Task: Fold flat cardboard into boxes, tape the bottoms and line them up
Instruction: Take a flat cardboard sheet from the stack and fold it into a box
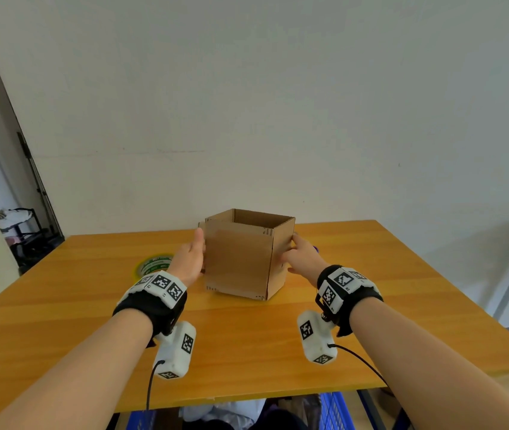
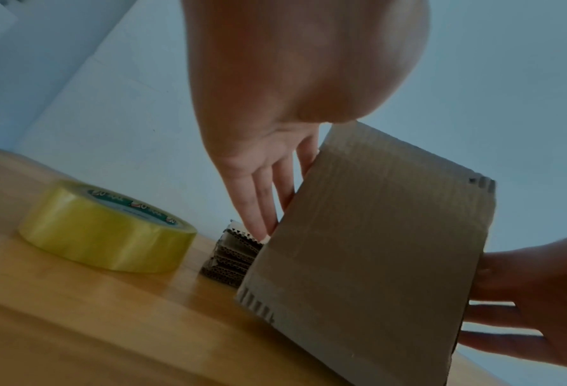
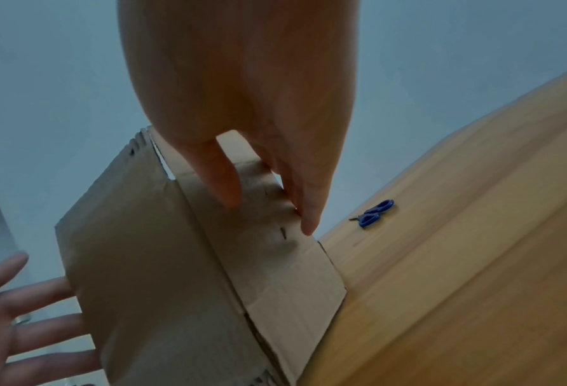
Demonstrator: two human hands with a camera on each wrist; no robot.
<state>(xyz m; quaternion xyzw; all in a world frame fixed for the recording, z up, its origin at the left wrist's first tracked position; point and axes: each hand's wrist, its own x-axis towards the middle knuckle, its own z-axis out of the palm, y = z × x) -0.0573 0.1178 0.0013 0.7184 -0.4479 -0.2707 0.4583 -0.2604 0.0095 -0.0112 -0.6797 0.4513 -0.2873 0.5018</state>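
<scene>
A brown cardboard box (image 1: 240, 259) stands on the wooden table (image 1: 91, 321) with its top open. My left hand (image 1: 192, 256) lies flat against its left wall, fingers (image 2: 262, 193) straight and pointing down along the cardboard (image 2: 374, 248). My right hand (image 1: 299, 254) presses the right wall the same way, with straight fingers (image 3: 308, 203) on the box's side (image 3: 176, 274). A roll of yellowish tape (image 1: 150, 265) lies left of the box, beside my left wrist. Blue scissors (image 3: 374, 212) lie on the table beyond my right hand.
A small stack of flat cardboard (image 2: 229, 261) sits behind the box's left side, near the tape roll (image 2: 107, 229). A white wall runs close behind the table. Blue crates (image 1: 334, 411) stand under the near edge. A dark rack (image 1: 26, 231) is at far left.
</scene>
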